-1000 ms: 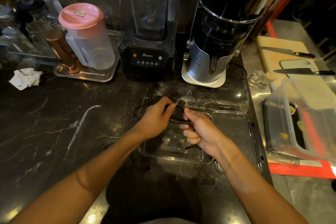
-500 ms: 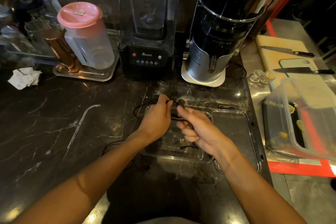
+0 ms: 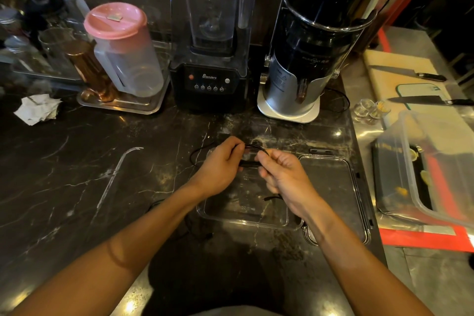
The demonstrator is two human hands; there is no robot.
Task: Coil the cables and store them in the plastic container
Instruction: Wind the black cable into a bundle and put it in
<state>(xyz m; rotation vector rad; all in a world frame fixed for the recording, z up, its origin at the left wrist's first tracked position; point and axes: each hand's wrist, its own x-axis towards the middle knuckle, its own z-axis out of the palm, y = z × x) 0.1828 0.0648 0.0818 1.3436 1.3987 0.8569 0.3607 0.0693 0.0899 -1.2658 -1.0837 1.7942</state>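
Over the dark marble tabletop (image 3: 77, 174), I saw both hands working a thin black cable (image 3: 252, 147) above the clear plastic container (image 3: 243, 218). The left hand (image 3: 220, 167) pinched the cable between thumb and curled fingers; the right hand (image 3: 284, 174), just beside it, gripped the same loops in curled fingers. A slack loop trailed left of the left hand. The container's lid (image 3: 333, 187) lay to the right, a blender (image 3: 210, 33) stood at the far side.

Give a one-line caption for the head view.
Both hands, left and right, coil a black cable above the clear plastic container.
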